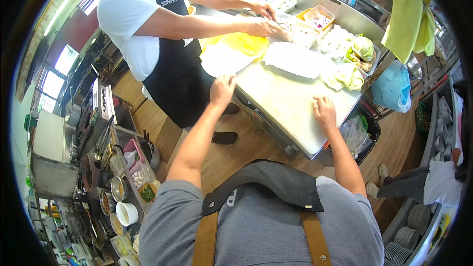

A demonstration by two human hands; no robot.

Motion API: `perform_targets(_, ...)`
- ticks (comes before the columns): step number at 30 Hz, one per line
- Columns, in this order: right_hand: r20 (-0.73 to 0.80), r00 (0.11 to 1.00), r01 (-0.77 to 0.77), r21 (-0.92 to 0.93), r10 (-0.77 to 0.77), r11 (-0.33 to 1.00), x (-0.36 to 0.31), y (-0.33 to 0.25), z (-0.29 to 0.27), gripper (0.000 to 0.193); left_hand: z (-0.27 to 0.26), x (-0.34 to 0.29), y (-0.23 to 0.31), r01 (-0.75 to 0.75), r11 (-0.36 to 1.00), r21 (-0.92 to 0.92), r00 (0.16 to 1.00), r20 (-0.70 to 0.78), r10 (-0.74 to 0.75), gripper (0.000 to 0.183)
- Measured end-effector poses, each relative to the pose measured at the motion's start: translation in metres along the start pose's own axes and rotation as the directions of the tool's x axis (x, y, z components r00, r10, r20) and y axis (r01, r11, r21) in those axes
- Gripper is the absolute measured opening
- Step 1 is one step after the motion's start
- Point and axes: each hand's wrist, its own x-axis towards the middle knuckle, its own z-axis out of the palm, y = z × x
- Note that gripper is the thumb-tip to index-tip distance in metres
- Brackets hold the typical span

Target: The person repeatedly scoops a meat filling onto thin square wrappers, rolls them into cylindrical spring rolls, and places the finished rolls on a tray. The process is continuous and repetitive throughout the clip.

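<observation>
My left hand (223, 90) is at the worktop's near left corner, fingers curled, beside a white sheet-like piece (224, 65). Whether anything is in its fingers is hidden. My right hand (324, 112) rests on the pale cutting board (290, 106) near its right edge, fingers apart and holding nothing. Beyond it lie loose pale green leaves (345, 77) and a white tray (298, 60). A co-worker in a black apron (177, 49) stands at the left, both hands (264, 27) at a clear container of chopped food (297, 33). A bright yellow sheet (234, 45) lies below those hands.
Lettuce heads (362, 48) and a tub of chopped purple-and-white pieces (318, 18) stand at the back right. A blue bag (391, 86) and green cloths (405, 24) hang at right. A black bin (367, 133) is below. The stove (101, 103) and ingredient tubs (127, 213) line the left.
</observation>
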Motion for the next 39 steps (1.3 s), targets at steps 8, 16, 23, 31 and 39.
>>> perform_targets(8, -0.033, 0.999, -0.015, 0.093, 0.019, 0.996, -0.003, -0.001, -0.005, 0.019, 0.061, 0.102, -0.018, 0.197, 0.973, 0.123, 0.956, 0.198, -0.218, 0.025)
perform_targets(16, -0.067, 0.998, -0.004, 0.158, 0.015, 0.987, 0.001, 0.000, -0.005, 0.015, 0.075, 0.133, -0.034, 0.197, 0.976, 0.098, 0.899, 0.380, -0.219, 0.028)
perform_targets(23, -0.020, 0.999, -0.032, 0.199, 0.036, 0.980, 0.005, 0.001, -0.010, 0.015, 0.065, 0.137, -0.047, 0.450, 0.885, -0.118, 0.804, 0.485, -0.345, 0.018)
perform_targets(31, -0.003, 0.998, -0.062, 0.200, 0.064, 0.978, 0.004, -0.004, -0.008, 0.014, 0.080, 0.132, -0.068, 0.471, 0.862, -0.188, 0.799, 0.504, -0.327, 0.022)
perform_targets(39, -0.007, 0.999, -0.049, 0.184, 0.051, 0.982, 0.004, -0.003, -0.012, 0.015, 0.099, 0.141, -0.085, 0.558, 0.806, -0.198, 0.827, 0.056, -0.559, 0.026)
